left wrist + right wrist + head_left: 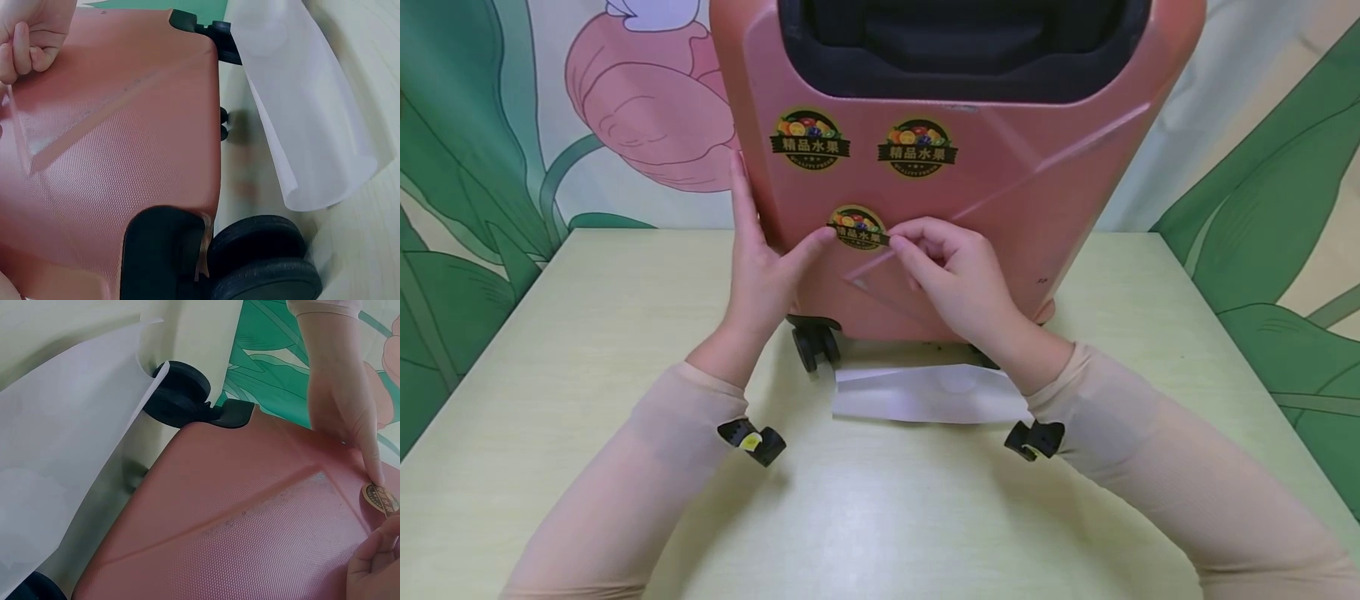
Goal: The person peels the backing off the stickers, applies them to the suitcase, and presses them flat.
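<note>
Nearby, white paper point(925, 398) before pink suitcase point(1022, 192), pinched sticker point(857, 225), leafy backdrop point(1255, 217).

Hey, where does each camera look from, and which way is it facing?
Head: on the head, facing forward and down at the suitcase; left hand, right hand and sleeved forearms show.
Left wrist: on that wrist, facing the suitcase's lower end; right hand upper left, likely left hand lower left.
Right wrist: on that wrist, facing that end from the other side; both hands at right.
Head and right wrist share the held sticker.
</note>
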Demonstrator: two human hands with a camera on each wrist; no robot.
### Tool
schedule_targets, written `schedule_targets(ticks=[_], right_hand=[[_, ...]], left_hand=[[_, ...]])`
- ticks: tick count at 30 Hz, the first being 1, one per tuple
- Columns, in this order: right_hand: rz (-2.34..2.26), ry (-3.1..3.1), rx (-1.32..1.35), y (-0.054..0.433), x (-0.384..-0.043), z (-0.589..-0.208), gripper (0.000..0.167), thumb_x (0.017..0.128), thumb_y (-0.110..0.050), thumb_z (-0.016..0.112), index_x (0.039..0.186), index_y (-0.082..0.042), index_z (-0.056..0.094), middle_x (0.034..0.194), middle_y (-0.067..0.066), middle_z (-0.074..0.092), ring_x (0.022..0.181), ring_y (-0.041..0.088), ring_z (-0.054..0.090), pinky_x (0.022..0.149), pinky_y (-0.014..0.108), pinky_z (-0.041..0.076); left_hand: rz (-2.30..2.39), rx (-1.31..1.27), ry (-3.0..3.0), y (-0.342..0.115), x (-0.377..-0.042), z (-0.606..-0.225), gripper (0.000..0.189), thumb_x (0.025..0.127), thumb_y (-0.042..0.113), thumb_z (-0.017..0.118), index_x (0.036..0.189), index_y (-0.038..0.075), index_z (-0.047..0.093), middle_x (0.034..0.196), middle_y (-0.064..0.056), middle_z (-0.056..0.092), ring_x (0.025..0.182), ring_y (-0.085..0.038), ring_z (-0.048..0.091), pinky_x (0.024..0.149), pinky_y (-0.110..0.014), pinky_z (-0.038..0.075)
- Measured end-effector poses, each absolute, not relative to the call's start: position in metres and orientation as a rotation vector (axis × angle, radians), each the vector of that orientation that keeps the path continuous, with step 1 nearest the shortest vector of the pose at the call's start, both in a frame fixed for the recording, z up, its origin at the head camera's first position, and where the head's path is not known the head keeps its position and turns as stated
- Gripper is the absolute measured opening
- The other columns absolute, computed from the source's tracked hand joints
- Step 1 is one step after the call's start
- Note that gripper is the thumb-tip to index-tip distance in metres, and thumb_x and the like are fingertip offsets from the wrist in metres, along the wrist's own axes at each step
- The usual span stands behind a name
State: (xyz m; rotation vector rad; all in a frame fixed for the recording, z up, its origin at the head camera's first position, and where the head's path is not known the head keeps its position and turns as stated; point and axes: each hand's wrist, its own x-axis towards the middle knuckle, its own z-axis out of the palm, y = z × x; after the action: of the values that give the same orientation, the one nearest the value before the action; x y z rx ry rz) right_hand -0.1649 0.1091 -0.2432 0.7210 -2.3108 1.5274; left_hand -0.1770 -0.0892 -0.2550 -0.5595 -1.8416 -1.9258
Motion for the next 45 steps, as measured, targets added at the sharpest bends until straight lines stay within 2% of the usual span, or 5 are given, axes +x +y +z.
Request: schedule_targets(ticks=[22,31,36,39,45], right_hand=[[1.413,-2.371,0.679,0.112,-0.164,-0.242,0.017,0.092,-0.016,0.06,0.099,-0.004,0.07,0.058,0.011,0.054,0.051,0.015,0.045,0.046,0.024,0.032],[1.317,-2.391,0.671,0.113,-0.163,-0.24,0.017,0.092,-0.016,0.06,0.099,-0.006,0.072,0.058,0.008,0.055,0.05,0.014,0.044,0.046,0.023,0.032],[1.313,-2.381,0.677,0.112,-0.162,-0.24,0.016,0.092,-0.015,0.06,0.098,-0.006,0.071,0.057,0.008,0.055,0.05,0.014,0.044,0.046,0.024,0.032],[1.308,-2.377,0.685,0.111,-0.163,-0.24,0.017,0.092,-0.015,0.059,0.098,-0.005,0.071,0.058,0.008,0.055,0.05,0.014,0.044,0.046,0.024,0.032],[1.301,-2.374,0.693,0.11,-0.163,-0.239,0.017,0.092,-0.015,0.059,0.098,-0.004,0.07,0.058,0.008,0.056,0.049,0.013,0.044,0.045,0.024,0.031]], left_hand=[[-1.849,-0.451,-1.857,-0.086,-0.175,-0.259,0.105,0.079,0.024,0.071,0.148,0.005,-0.006,0.154,0.003,0.013,0.13,-0.008,0.029,0.104,-0.029,0.03],[-1.713,-0.463,-1.836,-0.083,-0.173,-0.263,0.104,0.079,0.025,0.07,0.147,-0.002,-0.005,0.156,-0.003,0.011,0.137,-0.002,0.016,0.11,-0.025,0.015],[-1.704,-0.496,-1.834,-0.082,-0.174,-0.265,0.098,0.083,0.019,0.068,0.146,-0.003,-0.004,0.155,-0.005,0.008,0.137,-0.003,0.013,0.11,-0.025,0.017],[-1.657,-0.52,-1.858,-0.081,-0.175,-0.262,0.103,0.08,0.02,0.071,0.147,-0.002,-0.004,0.153,-0.005,0.011,0.135,-0.005,0.015,0.108,-0.026,0.022],[-1.427,-0.489,-1.95,-0.08,-0.177,-0.252,0.111,0.072,0.029,0.078,0.147,-0.003,0.002,0.149,-0.002,0.019,0.131,-0.004,0.017,0.108,-0.027,0.019]])
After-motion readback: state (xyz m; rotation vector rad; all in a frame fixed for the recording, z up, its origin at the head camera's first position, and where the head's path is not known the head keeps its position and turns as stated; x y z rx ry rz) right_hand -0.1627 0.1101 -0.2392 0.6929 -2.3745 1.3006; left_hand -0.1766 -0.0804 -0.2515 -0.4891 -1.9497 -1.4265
